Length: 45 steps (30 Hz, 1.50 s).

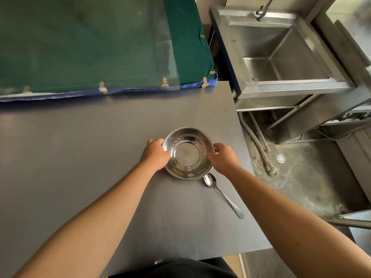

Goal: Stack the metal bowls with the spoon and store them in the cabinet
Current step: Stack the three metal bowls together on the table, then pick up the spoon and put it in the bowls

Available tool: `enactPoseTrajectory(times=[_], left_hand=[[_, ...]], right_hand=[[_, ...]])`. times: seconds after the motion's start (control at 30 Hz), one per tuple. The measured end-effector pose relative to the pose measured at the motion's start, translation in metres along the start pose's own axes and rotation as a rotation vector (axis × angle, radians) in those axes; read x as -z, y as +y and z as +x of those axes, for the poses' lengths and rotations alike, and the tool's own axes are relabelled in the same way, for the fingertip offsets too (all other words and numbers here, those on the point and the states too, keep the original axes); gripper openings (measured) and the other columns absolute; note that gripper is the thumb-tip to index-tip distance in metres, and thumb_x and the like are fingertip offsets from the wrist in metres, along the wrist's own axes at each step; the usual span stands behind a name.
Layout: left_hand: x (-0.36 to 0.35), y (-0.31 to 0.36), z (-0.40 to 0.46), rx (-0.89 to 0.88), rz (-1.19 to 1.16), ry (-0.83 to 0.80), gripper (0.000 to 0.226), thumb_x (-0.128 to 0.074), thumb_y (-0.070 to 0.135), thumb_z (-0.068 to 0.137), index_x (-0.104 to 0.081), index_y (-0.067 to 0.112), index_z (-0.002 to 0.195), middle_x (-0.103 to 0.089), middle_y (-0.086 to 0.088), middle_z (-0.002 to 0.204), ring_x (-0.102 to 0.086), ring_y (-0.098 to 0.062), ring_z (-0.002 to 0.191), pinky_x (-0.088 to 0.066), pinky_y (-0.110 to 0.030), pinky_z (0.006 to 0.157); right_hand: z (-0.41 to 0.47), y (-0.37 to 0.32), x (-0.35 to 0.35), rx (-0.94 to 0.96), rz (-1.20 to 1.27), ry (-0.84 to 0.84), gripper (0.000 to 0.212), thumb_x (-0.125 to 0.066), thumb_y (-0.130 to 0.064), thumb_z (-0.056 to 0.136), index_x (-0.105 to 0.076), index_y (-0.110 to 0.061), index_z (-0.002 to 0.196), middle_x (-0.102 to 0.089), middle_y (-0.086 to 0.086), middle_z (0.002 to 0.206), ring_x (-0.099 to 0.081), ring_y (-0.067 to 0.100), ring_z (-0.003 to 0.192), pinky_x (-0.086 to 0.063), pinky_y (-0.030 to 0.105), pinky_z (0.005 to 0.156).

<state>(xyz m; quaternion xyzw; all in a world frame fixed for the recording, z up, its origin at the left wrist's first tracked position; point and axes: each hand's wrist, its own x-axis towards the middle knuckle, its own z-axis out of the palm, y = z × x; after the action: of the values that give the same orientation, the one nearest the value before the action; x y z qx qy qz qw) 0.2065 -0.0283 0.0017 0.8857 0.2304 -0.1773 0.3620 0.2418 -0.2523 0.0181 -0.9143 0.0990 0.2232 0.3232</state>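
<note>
Two hands, left hand (pixel 155 155) and right hand (pixel 222 158), around bowl (pixel 187 154) rim.

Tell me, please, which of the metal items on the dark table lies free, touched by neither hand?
The spoon. It lies alone on the table, handle pointing toward the near right edge, while the left hand and right hand both hold the stacked bowls.

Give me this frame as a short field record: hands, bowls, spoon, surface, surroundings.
left hand: gripping left rim of the metal bowls
right hand: gripping right rim
metal bowls: upright, nested stack; count unclear
spoon: flat on table, beside the bowls, untouched
table: dark grey top
sink: steel, to the right, basin empty
cabinet: not in view
</note>
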Motion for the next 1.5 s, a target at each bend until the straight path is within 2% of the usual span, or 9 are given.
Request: enactPoseTrajectory(times=[0.23,0.33,0.53,0.63,0.77,0.87,1.2,1.4,1.5], left_hand=[[-0.009,-0.004,0.001,0.019,-0.002,-0.01,0.039,-0.054,0.021,0.088,-0.061,0.019,0.126,-0.048,-0.006,0.127,-0.058,-0.029,0.092,-0.044,-0.031,0.078],[-0.012,-0.005,0.001,0.005,-0.001,-0.004,0.038,-0.053,0.018,0.088,-0.061,0.015,0.124,-0.051,-0.009,0.127,-0.058,-0.031,0.1,-0.042,-0.031,0.079],[-0.015,-0.004,-0.001,-0.002,-0.007,-0.026,0.065,-0.056,0.01,0.088,-0.039,0.014,0.151,-0.042,-0.012,0.147,-0.053,-0.034,0.125,-0.046,-0.034,0.092],[-0.015,-0.003,-0.003,-0.019,0.027,-0.032,0.068,-0.053,0.004,0.089,-0.035,0.016,0.153,-0.038,-0.013,0.149,-0.053,-0.035,0.126,-0.047,-0.038,0.097],[-0.018,-0.004,-0.007,-0.058,0.057,-0.018,0.054,-0.047,-0.004,0.082,-0.049,0.012,0.133,-0.042,-0.013,0.136,-0.06,-0.036,0.1,-0.052,-0.039,0.084],[-0.022,-0.004,-0.01,-0.044,0.084,-0.032,0.066,-0.049,-0.005,0.082,-0.038,0.008,0.146,-0.035,-0.012,0.144,-0.06,-0.036,0.105,-0.05,-0.037,0.084],[-0.024,-0.006,-0.024,-0.042,0.108,-0.046,0.07,-0.052,-0.006,0.084,-0.032,0.008,0.15,-0.032,-0.012,0.146,-0.061,-0.035,0.105,-0.05,-0.036,0.081],[-0.025,-0.012,-0.033,-0.044,0.088,-0.039,0.061,-0.052,-0.007,0.083,-0.04,0.008,0.141,-0.036,-0.013,0.139,-0.061,-0.036,0.095,-0.05,-0.037,0.074],[-0.027,-0.014,-0.036,-0.052,0.084,-0.035,0.057,-0.053,-0.007,0.083,-0.04,0.008,0.138,-0.035,-0.013,0.137,-0.057,-0.032,0.085,-0.047,-0.035,0.068]], right_hand=[[0.004,0.009,-0.004,0.011,-0.034,-0.018,0.026,-0.055,-0.027,0.098,-0.07,-0.007,0.102,-0.073,0.01,0.098,-0.065,0.033,0.088,-0.045,0.032,0.068],[0.004,0.015,-0.006,0.04,-0.048,-0.016,0.029,-0.054,-0.031,0.099,-0.069,-0.007,0.107,-0.073,0.01,0.108,-0.067,0.033,0.096,-0.051,0.035,0.075],[-0.007,0.042,-0.006,0.038,-0.041,0.006,0.051,-0.061,-0.03,0.099,-0.052,-0.014,0.147,-0.06,0.006,0.141,-0.063,0.026,0.121,-0.052,0.04,0.101],[-0.021,0.063,-0.006,0.009,-0.076,0.033,0.048,-0.062,-0.024,0.099,-0.053,-0.014,0.144,-0.06,0.007,0.139,-0.064,0.024,0.118,-0.049,0.032,0.094],[-0.042,0.089,-0.014,-0.021,-0.23,-0.008,0.043,-0.063,-0.028,0.098,-0.059,-0.012,0.137,-0.062,0.009,0.134,-0.064,0.027,0.116,-0.049,0.034,0.093],[-0.056,0.102,-0.025,-0.052,-0.277,-0.051,0.042,-0.063,-0.031,0.097,-0.062,-0.013,0.134,-0.063,0.008,0.131,-0.064,0.028,0.116,-0.049,0.033,0.09],[-0.073,0.115,-0.041,-0.069,-0.412,-0.082,0.023,-0.051,-0.019,0.099,-0.07,-0.014,0.111,-0.063,0.006,0.114,-0.059,0.028,0.111,-0.042,0.031,0.074],[-0.082,0.123,-0.027,-0.185,-0.335,-0.057,0.017,-0.055,-0.021,0.096,-0.068,-0.015,0.105,-0.068,0.006,0.106,-0.064,0.028,0.09,-0.044,0.03,0.069],[-0.082,0.118,-0.01,-0.209,-0.265,0.019,0.013,-0.057,-0.022,0.096,-0.068,-0.015,0.099,-0.067,-0.001,0.085,-0.062,0.023,0.074,-0.045,0.03,0.062]])
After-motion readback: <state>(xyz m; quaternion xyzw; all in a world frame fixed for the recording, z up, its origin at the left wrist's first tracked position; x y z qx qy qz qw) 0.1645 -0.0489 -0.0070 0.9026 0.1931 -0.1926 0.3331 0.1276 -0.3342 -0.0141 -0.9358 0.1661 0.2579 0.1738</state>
